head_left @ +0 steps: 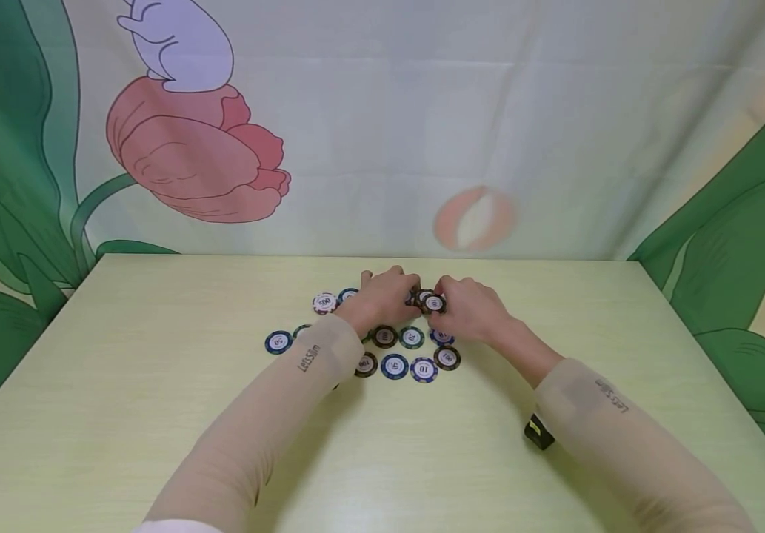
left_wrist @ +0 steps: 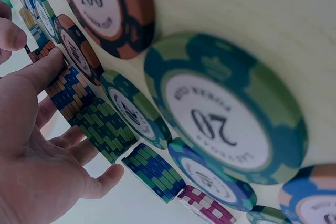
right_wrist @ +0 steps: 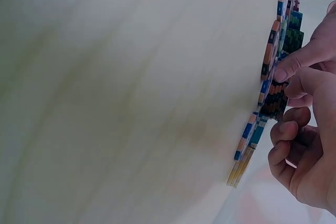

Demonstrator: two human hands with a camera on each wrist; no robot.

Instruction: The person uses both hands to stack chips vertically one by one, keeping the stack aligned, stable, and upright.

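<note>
My left hand [head_left: 385, 296] reaches over the middle of a cluster of poker chips. In the left wrist view, its thumb [left_wrist: 44, 72] lies on the near side of a black-and-orange chip stack [left_wrist: 43, 52], with fingers behind the row. My right hand [head_left: 472, 307] meets it from the right, its fingertips gripping black chips [head_left: 433, 302] marked 100. The right wrist view shows my right hand [right_wrist: 307, 156] with its lower fingers curled and the index finger against the dark stack [right_wrist: 274, 100]. Part of that stack is hidden by fingers.
Single chips lie flat nearer me, among them a green 20 chip [head_left: 412, 337], a blue chip [head_left: 395, 366] and a brown chip [head_left: 447, 358]. A row of stacks includes a green one [left_wrist: 105, 129]. A small black object [head_left: 539, 431] shows beside my right sleeve. A printed curtain [head_left: 382, 133] hangs behind the table.
</note>
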